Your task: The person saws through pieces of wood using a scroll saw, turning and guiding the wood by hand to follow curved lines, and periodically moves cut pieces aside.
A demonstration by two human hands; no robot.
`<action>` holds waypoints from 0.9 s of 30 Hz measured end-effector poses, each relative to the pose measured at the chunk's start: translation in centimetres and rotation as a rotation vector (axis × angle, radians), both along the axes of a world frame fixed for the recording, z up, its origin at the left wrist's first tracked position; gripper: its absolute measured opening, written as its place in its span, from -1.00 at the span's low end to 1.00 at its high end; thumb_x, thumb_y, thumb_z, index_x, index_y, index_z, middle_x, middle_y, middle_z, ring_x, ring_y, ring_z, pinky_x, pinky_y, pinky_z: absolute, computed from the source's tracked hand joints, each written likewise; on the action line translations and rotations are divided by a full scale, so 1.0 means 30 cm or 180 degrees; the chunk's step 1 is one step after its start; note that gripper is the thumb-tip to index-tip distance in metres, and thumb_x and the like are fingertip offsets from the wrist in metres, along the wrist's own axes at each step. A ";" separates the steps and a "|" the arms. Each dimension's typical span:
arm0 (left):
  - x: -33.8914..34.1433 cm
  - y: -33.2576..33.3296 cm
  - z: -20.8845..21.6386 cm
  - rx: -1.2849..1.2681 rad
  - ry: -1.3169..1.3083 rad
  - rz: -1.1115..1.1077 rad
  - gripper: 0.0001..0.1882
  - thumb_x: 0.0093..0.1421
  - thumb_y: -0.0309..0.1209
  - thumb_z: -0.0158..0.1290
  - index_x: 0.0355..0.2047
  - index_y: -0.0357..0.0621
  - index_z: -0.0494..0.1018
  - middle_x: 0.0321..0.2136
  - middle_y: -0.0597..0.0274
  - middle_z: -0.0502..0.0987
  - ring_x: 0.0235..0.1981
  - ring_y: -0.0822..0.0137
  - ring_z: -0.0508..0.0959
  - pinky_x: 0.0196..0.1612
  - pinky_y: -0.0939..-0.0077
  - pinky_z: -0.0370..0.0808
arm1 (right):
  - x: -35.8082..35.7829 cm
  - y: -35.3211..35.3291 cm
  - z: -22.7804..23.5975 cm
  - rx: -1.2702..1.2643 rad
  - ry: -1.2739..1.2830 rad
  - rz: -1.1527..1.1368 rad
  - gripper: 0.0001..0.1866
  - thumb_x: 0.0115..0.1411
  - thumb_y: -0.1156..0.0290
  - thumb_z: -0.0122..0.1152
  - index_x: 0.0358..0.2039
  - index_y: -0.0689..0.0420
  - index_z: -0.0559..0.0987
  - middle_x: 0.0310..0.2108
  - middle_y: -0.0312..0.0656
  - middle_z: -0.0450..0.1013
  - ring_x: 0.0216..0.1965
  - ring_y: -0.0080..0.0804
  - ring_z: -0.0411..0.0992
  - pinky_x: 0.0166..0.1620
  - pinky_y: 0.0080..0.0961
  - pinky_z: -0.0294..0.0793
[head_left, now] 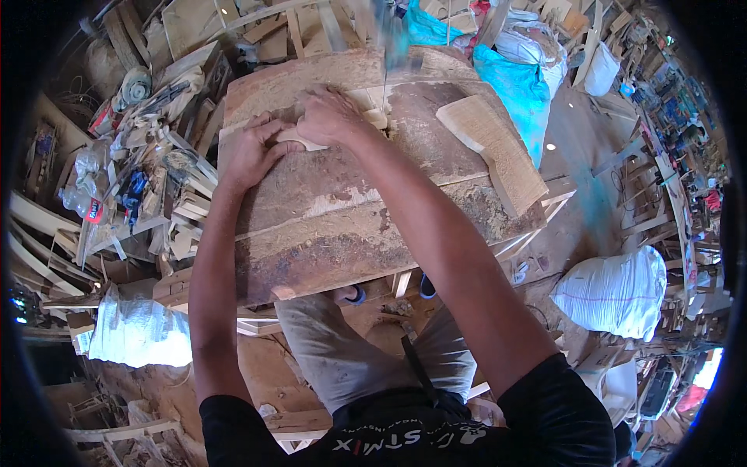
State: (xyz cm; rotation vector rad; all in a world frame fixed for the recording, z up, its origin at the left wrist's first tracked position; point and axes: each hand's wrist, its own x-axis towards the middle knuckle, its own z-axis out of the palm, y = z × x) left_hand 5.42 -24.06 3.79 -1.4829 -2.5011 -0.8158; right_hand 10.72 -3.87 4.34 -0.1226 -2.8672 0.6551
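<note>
A pale piece of wood point(300, 139) lies on the worn wooden work table point(311, 265), under both hands. My left hand point(258, 149) grips its left end, thumb on the near side and fingers over the top. Curled over its middle, my right hand point(330, 117) presses it down and hides much of it. The wood's right end point(375, 118) reaches a thin upright saw blade point(384, 82), which rises toward a blurred blue-green machine part point(395, 39). To the right of my right forearm rests a thick, angled block of cut wood point(498, 152).
Wood offcuts point(183, 156) and a plastic bottle point(95, 210) crowd the left side. A blue-green sack point(513, 93) stands beyond the table's right corner. A full white sack point(615, 292) sits on the floor at right. Sawdust covers parts of the table.
</note>
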 end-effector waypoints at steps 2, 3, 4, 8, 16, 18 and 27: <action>-0.010 0.001 -0.008 0.0010 -0.0149 0.0031 -0.54 0.18 -0.08 0.39 -0.01 -0.05 0.66 -0.19 0.14 0.59 -0.04 -0.02 0.59 0.01 0.13 0.51 | -0.007 0.004 0.002 0.0047 -0.0071 0.0022 -0.23 0.18 0.17 0.15 0.43 0.06 0.42 0.48 0.12 0.24 0.51 0.11 0.18 0.55 -0.09 0.13; 0.007 0.005 0.003 -0.0045 -0.0184 0.0103 -0.54 0.18 -0.11 0.40 -0.01 -0.07 0.66 -0.20 0.12 0.59 -0.04 -0.02 0.59 0.01 0.13 0.51 | -0.008 0.008 0.001 0.0067 -0.0113 0.0031 -0.23 0.18 0.17 0.16 0.44 0.05 0.42 0.48 0.12 0.25 0.50 0.11 0.19 0.55 -0.09 0.14; 0.016 0.010 0.011 -0.0099 -0.0218 0.0174 -0.55 0.18 -0.13 0.40 -0.01 -0.10 0.65 -0.20 0.11 0.59 -0.04 -0.02 0.59 0.02 0.14 0.51 | -0.007 0.013 0.000 0.0050 -0.0082 0.0022 -0.22 0.18 0.17 0.16 0.44 0.05 0.41 0.48 0.12 0.24 0.50 0.11 0.20 0.54 -0.09 0.14; -0.003 -0.008 -0.007 0.0070 -0.0156 0.0022 -0.56 0.18 -0.17 0.41 -0.02 -0.14 0.65 -0.20 0.07 0.58 -0.06 -0.03 0.58 0.01 0.15 0.50 | 0.012 -0.009 0.024 -0.0120 -0.0173 0.0035 -0.21 0.18 0.17 0.16 0.46 0.05 0.39 0.49 0.12 0.24 0.49 0.11 0.22 0.54 -0.09 0.17; 0.006 0.015 0.013 0.0186 -0.0173 -0.0055 -0.54 0.14 -0.23 0.44 -0.01 -0.18 0.65 -0.26 0.08 0.53 -0.16 0.00 0.52 0.01 0.16 0.46 | -0.003 0.011 0.020 -0.0084 -0.0111 0.0099 -0.24 0.22 0.05 0.20 0.39 0.13 0.44 0.45 0.20 0.28 0.49 0.14 0.22 0.53 -0.01 0.16; -0.002 0.010 0.003 0.0152 -0.0102 -0.0052 -0.55 0.15 -0.23 0.44 -0.02 -0.17 0.64 -0.24 0.08 0.54 -0.15 0.00 0.54 0.00 0.16 0.47 | -0.005 0.008 0.030 -0.0020 -0.0301 0.0094 -0.21 0.17 0.18 0.14 0.46 0.06 0.39 0.47 0.14 0.26 0.49 0.11 0.22 0.53 -0.07 0.18; 0.022 0.012 0.017 0.0003 -0.0182 0.0177 -0.56 0.17 -0.18 0.42 -0.02 -0.12 0.65 -0.18 0.07 0.57 -0.11 -0.02 0.60 -0.02 0.16 0.53 | 0.008 0.008 0.031 -0.0171 -0.0190 0.0031 -0.22 0.16 0.21 0.12 0.44 0.08 0.41 0.45 0.14 0.29 0.47 0.11 0.25 0.51 -0.07 0.20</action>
